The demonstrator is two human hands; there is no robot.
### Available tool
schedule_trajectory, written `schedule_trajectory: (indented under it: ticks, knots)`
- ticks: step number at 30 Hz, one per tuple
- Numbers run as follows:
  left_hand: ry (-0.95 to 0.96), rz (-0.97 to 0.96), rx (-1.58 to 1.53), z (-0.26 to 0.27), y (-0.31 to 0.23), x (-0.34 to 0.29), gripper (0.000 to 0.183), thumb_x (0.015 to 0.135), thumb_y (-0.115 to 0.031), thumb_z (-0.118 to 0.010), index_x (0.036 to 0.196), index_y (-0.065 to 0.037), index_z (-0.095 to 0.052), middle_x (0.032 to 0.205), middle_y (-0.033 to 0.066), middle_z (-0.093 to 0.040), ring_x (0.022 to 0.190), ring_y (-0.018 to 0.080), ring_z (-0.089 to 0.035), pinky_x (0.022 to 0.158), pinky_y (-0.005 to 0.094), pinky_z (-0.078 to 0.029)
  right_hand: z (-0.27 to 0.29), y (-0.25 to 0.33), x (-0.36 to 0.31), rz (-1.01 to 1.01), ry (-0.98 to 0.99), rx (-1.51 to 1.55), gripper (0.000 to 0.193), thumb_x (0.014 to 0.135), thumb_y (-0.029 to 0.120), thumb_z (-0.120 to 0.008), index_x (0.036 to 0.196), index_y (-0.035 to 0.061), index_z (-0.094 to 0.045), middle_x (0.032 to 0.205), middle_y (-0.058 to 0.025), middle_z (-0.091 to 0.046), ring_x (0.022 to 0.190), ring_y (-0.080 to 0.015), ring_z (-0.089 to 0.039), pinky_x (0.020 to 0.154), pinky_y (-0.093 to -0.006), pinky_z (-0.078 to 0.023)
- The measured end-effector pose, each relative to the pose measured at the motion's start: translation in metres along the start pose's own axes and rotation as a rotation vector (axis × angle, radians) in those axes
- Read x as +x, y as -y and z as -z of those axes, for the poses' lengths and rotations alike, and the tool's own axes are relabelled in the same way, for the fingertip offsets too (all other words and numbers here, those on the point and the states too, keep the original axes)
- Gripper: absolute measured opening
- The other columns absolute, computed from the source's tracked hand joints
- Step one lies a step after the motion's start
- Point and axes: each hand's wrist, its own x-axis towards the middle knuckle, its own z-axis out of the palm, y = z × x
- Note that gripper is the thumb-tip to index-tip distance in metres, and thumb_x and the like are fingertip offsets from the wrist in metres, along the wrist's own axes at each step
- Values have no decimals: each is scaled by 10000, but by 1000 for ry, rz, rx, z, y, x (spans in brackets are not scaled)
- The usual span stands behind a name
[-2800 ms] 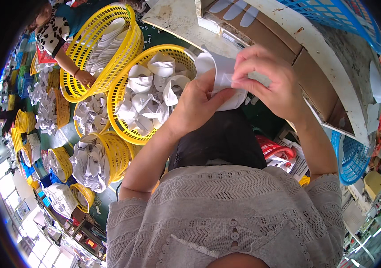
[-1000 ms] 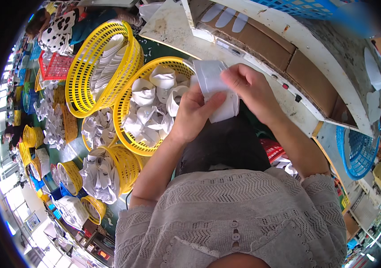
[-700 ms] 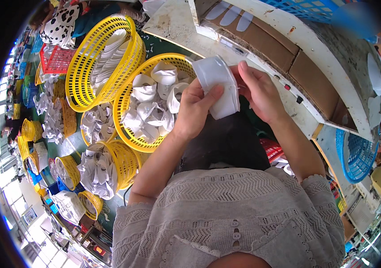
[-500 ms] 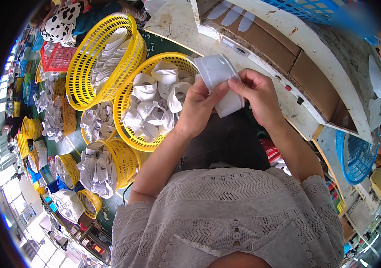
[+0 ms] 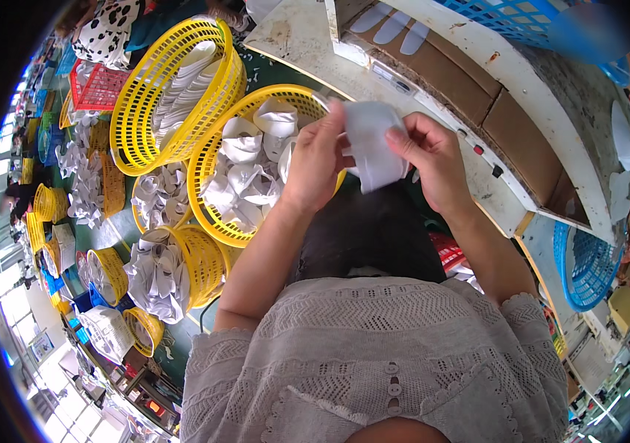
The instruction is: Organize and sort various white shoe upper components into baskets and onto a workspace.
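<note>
Between my two hands is a curved, translucent white sheet piece (image 5: 376,148), held up over my lap. My right hand (image 5: 436,159) pinches its right edge, thumb on the near face and fingers curled behind. At the left edge is my left hand (image 5: 315,162), slightly blurred, its fingers closed about the edge. Just beyond and to the left stands a yellow basket (image 5: 195,188) holding many loose curled white pieces (image 5: 245,184).
An oval yellow basket (image 5: 124,122) with stacked white pieces (image 5: 186,88) stands far left. At the right is a white machine (image 5: 529,81) with a cardboard-lined slot (image 5: 470,88), and a blue basket (image 5: 588,266) below. A person in spotted clothing (image 5: 108,33) sits at the far left.
My left hand has moved from the middle of the piece to its left edge, its thumb now higher. The piece has turned slightly, and my right hand stays on its right edge.
</note>
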Motion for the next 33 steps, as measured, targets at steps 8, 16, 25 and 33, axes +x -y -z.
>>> schedule_trajectory:
  ticks: [8, 16, 25, 33]
  knots:
    - [53, -79, 447, 13, 5, -4, 340, 954, -289, -544, 993, 35, -641, 808, 48, -649, 731, 100, -612, 661, 257, -525, 6, 3, 2, 14, 56, -146, 195, 894, 192, -628, 818, 13, -613, 654, 33, -542, 582, -28, -451, 522, -200, -359]
    - [149, -65, 381, 7, 4, -8, 308, 951, -188, -539, 1179, 18, -540, 893, 60, -645, 774, 105, -619, 697, 264, -533, 8, 5, 7, 144, -1, -386, 251, 926, 237, -590, 896, -8, -635, 666, 9, -558, 595, -48, -462, 546, -219, -389]
    - [30, -47, 264, 5, 6, -6, 305, 947, -149, -531, 1205, 13, -524, 944, 90, -645, 828, 142, -646, 702, 292, -559, 7, -3, 10, 111, 91, -281, 231, 916, 205, -604, 939, -26, -610, 718, 5, -579, 641, -49, -483, 574, -216, -401]
    - [7, 84, -126, 7, 6, -6, 332, 942, -136, -537, 1246, -17, -477, 977, 110, -648, 833, 162, -649, 686, 299, -561, 5, -5, 6, 121, 106, -155, 240, 932, 188, -581, 1021, -32, -617, 768, 18, -579, 686, -42, -476, 614, -208, -408]
